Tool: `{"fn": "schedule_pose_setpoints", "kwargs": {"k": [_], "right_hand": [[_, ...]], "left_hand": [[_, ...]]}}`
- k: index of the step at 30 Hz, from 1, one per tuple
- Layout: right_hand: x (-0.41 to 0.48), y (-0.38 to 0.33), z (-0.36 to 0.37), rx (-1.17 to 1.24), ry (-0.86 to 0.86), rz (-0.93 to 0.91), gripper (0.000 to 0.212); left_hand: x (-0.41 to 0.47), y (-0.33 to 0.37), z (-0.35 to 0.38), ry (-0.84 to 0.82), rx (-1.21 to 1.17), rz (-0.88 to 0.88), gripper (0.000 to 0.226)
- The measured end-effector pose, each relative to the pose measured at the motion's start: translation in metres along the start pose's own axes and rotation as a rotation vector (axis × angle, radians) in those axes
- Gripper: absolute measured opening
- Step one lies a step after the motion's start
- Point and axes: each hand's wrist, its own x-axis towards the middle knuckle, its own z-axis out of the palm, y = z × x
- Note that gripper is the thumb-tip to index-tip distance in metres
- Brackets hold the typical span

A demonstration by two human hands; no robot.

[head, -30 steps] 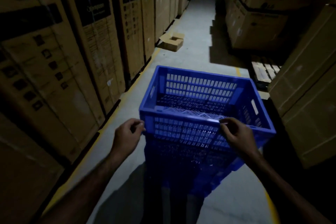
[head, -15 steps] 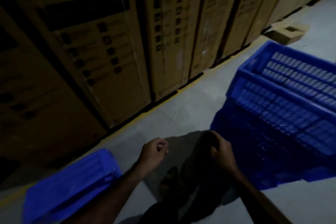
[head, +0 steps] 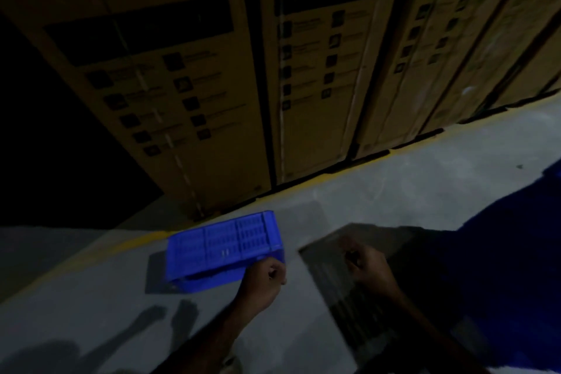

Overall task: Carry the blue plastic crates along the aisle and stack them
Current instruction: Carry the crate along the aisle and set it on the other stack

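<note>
Facing tall cardboard boxes [head: 212, 70] across a grey floor [head: 394, 191].
Seeing a shadowed crate [head: 516, 252] at far right, a bright blue crate [head: 221, 249] lying by the yellow line [head: 133, 241]; clenching the left hand [head: 264, 279] beside its near corner; not managing to tell the grip of the blurred right hand [head: 370, 267].

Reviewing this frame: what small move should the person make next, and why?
Probably open the left hand and reach for the near edge of the blue crate on the floor: that hand and the right hand look curled and empty, and the crate lies just beyond the left hand.
</note>
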Motion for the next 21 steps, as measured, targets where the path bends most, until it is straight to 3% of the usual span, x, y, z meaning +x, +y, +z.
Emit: {"fn": "schedule_pose_setpoints", "kwargs": {"k": [5,11,16,21], "right_hand": [[0.008,-0.036,0.113,-0.033,0.051,0.066,0.027],[0.016,-0.063,0.212,-0.020,-0.096,0.191,0.034],[0.043,-0.032,0.279,-0.050,-0.151,0.295,0.031],[0.087,0.028,0.359,-0.035,-0.191,0.344,0.038]], "left_hand": [[-0.001,-0.092,-0.061,-0.126,0.117,-0.091,0.020],[0.036,-0.181,-0.101,-0.208,0.317,-0.161,0.021],[0.088,-0.262,-0.105,-0.142,0.388,-0.209,0.025],[0.165,-0.370,-0.085,-0.082,0.364,-0.388,0.033]]}}
